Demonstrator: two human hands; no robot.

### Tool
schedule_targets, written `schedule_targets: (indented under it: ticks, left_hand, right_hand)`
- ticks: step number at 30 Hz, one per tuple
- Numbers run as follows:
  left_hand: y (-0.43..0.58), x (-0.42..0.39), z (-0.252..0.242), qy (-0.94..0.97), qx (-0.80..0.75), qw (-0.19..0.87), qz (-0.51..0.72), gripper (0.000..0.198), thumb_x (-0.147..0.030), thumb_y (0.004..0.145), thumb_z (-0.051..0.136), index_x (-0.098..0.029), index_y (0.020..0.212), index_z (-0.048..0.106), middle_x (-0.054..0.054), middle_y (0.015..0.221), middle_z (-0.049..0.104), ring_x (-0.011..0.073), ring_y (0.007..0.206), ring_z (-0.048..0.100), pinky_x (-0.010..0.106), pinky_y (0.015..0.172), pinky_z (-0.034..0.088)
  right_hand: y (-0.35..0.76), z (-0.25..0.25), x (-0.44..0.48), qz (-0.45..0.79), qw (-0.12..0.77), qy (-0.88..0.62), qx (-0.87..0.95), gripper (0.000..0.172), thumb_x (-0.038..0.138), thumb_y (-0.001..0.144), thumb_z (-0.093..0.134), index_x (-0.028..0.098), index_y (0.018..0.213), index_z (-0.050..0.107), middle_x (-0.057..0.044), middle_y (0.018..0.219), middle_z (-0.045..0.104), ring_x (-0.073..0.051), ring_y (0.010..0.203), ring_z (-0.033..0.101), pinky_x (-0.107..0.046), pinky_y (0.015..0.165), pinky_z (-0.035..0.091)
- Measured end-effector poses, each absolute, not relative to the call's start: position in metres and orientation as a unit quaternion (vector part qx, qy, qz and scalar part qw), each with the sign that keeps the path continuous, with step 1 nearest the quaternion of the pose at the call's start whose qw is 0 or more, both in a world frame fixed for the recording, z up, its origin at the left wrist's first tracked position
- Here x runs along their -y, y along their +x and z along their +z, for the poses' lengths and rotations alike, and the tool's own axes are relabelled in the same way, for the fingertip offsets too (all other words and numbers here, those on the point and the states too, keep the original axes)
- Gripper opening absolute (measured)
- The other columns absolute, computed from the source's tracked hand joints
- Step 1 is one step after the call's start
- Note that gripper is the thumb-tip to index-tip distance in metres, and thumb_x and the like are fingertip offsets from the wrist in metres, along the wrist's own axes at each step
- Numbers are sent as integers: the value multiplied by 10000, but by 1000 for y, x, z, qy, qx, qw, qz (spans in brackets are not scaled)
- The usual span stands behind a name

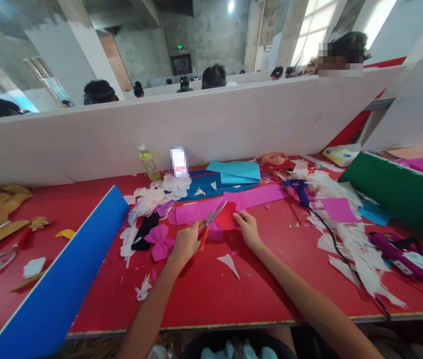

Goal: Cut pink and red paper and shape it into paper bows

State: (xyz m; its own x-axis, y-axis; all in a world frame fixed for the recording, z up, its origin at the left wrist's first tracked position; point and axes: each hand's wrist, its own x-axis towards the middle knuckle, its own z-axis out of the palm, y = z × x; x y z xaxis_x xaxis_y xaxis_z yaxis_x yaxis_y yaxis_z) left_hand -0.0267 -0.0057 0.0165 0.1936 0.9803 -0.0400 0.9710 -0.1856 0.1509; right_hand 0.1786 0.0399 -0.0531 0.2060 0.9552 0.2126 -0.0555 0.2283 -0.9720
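Observation:
My left hand (187,244) is closed round the orange handles of a pair of scissors (213,214), whose blades are parted and point up to the right. Between thumb and fingers, my right hand (247,228) pinches a piece of red paper (226,217) beside the blades. Whether the blades touch the paper I cannot tell. Under and behind both hands lies a long magenta paper strip (265,196). A magenta paper flower (160,242) rests left of my left hand, next to a black phone-like slab (146,232).
A blue board (65,269) stands at left, a green board (394,194) at right. Behind are a drink bottle (149,163), a lit screen (179,162) and turquoise paper (239,172). White scraps (356,249) surround a blue glue gun (301,192) and a purple tool (401,255) with cords.

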Motion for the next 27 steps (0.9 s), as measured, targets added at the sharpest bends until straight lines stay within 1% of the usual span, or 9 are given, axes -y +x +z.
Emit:
schedule_targets:
  ticks: [5, 13, 18, 23, 27]
  left_hand:
    - [-26, 5, 18, 772, -629, 87, 25, 333, -253, 894, 411, -172, 1212, 469, 111, 992, 681, 220, 965, 643, 293, 799, 451]
    - [-28, 4, 15, 777, -624, 79, 25, 265, -224, 881, 414, -177, 1128, 498, 102, 961, 686, 223, 933, 651, 286, 760, 452]
    - [-30, 4, 15, 781, -620, 75, 20, 250, -236, 885, 414, -186, 1109, 512, 99, 964, 686, 220, 948, 647, 276, 758, 447]
    - [-31, 3, 13, 792, -605, 70, 37, 266, -235, 881, 416, -185, 1124, 509, 97, 974, 688, 232, 937, 649, 289, 744, 451]
    - [-31, 2, 11, 789, -610, 66, 31, 234, -232, 878, 421, -177, 1080, 524, 98, 940, 691, 236, 920, 654, 283, 727, 447]
  right_hand:
    - [178, -53, -40, 408, 624, -472, 470, 437, 508, 692, 632, 202, 545, 357, 66, 523, 284, -87, 519, 245, -243, 493, 202]
    - [179, -56, -42, 411, 625, -465, 473, 434, 497, 706, 626, 205, 549, 346, 66, 527, 284, -88, 519, 247, -246, 496, 210]
    - [180, -58, -44, 412, 626, -466, 471, 438, 482, 698, 632, 206, 540, 329, 65, 529, 273, -87, 521, 243, -241, 496, 209]
    - [180, -58, -44, 415, 621, -469, 472, 428, 495, 691, 628, 207, 544, 348, 63, 534, 285, -91, 526, 246, -246, 505, 211]
    - [180, -58, -44, 412, 624, -464, 474, 432, 473, 708, 623, 210, 549, 319, 64, 538, 256, -88, 526, 229, -245, 496, 200]
